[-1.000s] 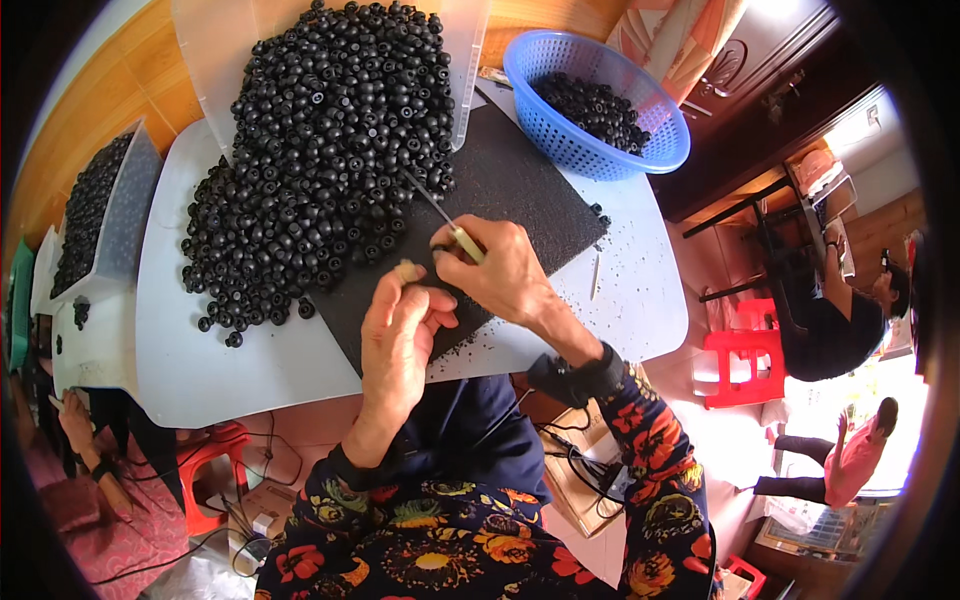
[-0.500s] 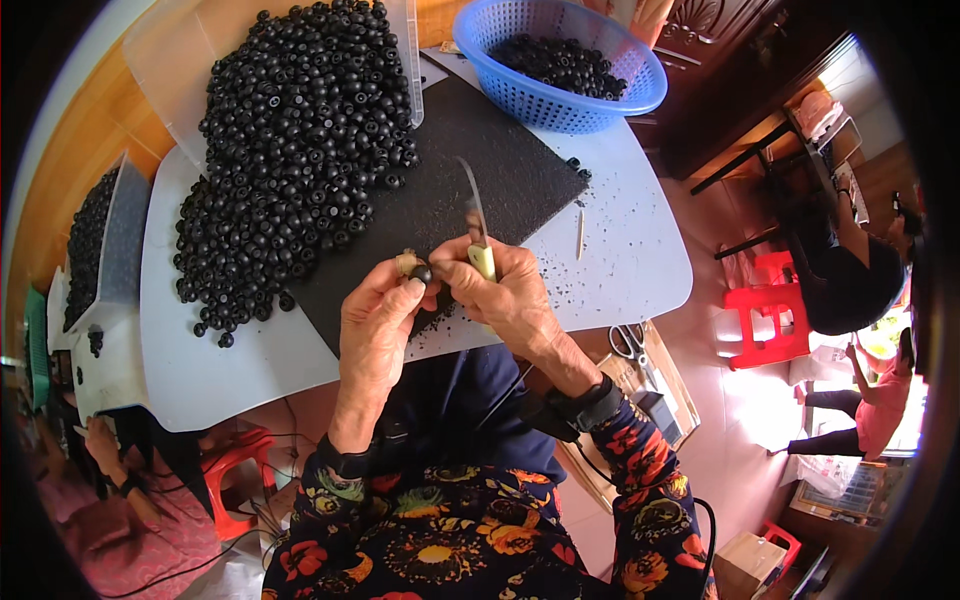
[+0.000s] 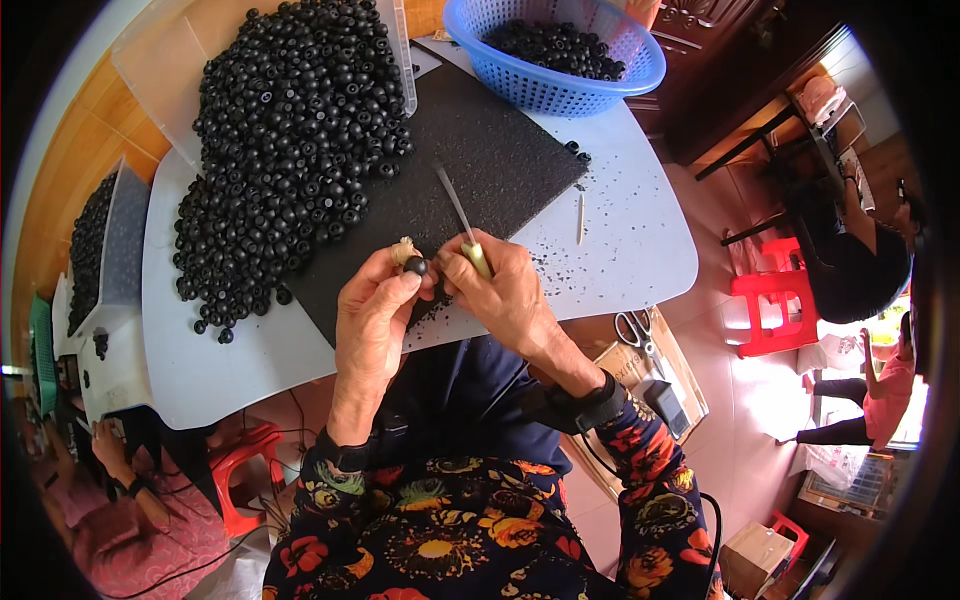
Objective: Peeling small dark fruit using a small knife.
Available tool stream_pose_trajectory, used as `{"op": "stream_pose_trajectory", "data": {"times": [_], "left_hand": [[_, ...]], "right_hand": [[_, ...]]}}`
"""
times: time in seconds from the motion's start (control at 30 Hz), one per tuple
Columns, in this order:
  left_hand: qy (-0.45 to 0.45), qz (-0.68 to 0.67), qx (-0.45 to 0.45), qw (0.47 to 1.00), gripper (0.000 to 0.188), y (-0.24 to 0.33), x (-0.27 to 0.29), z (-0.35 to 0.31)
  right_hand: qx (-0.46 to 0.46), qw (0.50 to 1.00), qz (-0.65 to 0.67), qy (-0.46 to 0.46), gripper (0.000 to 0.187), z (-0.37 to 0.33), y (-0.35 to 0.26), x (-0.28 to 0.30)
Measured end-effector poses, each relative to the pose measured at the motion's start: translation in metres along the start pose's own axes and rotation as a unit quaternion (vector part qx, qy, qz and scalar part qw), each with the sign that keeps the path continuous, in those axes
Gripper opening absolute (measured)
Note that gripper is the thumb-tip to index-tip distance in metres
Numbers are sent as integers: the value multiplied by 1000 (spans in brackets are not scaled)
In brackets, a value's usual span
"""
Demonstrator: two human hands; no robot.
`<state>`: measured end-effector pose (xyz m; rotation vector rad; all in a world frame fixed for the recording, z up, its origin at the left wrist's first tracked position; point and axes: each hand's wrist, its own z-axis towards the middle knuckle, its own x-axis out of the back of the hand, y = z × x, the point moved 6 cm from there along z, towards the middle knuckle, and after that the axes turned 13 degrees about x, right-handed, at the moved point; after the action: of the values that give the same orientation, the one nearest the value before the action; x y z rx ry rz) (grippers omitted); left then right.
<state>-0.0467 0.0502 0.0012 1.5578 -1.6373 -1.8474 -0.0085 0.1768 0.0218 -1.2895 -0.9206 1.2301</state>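
Whereas no bead is seen in the left hand (image 3: 370,297) a second earlier, one black bead (image 3: 416,266) is now pinched in its fingers, at nine o'clock from the right hand (image 3: 502,290), by which a knife (image 3: 476,260) is gripped, so knife work is judged possible.

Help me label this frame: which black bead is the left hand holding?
The bead beside the beige finger wrap, pinched in the left hand. That grip sets it apart: others lie in the heap, the blue basket, the left bin or loose.
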Motion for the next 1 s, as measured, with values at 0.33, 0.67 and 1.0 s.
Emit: {"op": "stream_pose_trajectory", "data": {"times": [0.33,0.67,1.0], "left_hand": [[9,-50,15,999,20,0,2,-3],[-2,-61,22,998,24,-2,3,-3],[-8,-61,16,998,25,-2,4,-4]], "right_hand": [[223,863,-444,-88,18,-13,-27,-9],[242,856,-446,-102,20,-13,-24,-11],[247,856,-443,-102,21,-13,-23,-12]]}}
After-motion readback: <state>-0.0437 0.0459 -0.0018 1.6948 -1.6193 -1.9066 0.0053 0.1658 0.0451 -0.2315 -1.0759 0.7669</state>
